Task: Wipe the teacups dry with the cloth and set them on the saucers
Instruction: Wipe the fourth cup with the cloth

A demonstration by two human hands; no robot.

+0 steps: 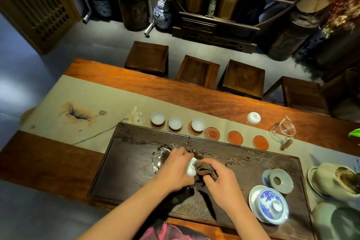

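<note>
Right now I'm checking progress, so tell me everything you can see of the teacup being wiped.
The teacup is small, white and glossy, probably porcelain. It lies tilted on its side above the dark tea tray, foot ring facing the camera, held in the left hand. The right hand presses a folded brown cloth against it.

No legible text anywhere

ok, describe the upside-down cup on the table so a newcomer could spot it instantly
Start at the long wooden table and follow the row of saucers along the far edge of the dark tea tray. Beyond the empty red saucers, toward the glass pitcher, a white teacup sits alone on the beige runner. Unlike the three upright cups on saucers, it is inverted, foot ring up, with no saucer.
</note>
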